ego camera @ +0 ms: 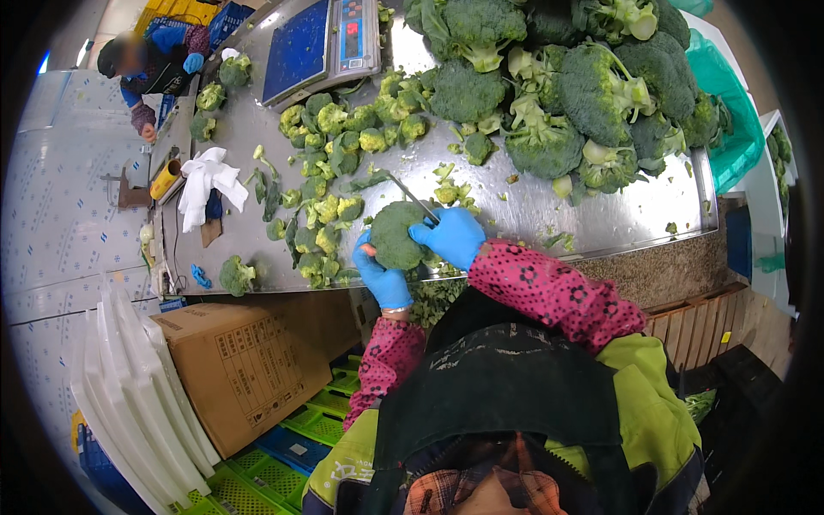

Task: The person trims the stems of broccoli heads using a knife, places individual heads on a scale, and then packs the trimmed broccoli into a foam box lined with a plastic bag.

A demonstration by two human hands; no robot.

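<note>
In blue gloves, both my hands are at a green broccoli head over the near edge of the steel table. My left hand holds the head from its left and lower side. In my right hand is a knife, its blade pointing up and left past the crown. The fingers of that hand also touch the head's right side. Cut broccoli florets, some yellowed, lie in a loose band left of and beyond the head. Trimmed scraps are scattered just beyond my right hand.
Whole broccoli heads are piled at the far right, beside a green plastic bag. A digital scale stands at the back left. White cloth lies at the left. A cardboard box stands below the table. Another person is at the far left.
</note>
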